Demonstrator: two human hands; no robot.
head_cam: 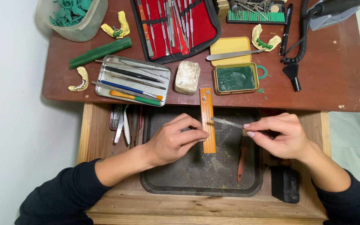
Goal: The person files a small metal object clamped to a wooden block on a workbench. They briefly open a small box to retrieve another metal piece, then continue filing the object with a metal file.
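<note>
1. Two hands work over the dark grey tray [201, 183]: left hand [173, 139] pinches something small against the narrow orange wooden peg [207, 121].
2. Right hand [278, 135] grips the slim metal file [226, 122], tip touching the peg.
3. Judgement: short, light strokes; brace piece firmly against peg.

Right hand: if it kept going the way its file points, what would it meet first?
The right hand aims its file leftward; the orange wooden peg comes first, probably, since the tip already nearly touches it.

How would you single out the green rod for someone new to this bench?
Start at the clear tub in the table's far left corner. Just below it, above the metal tool tray, lies the green rod. It is the only long, plain dark-green cylinder there.
</note>
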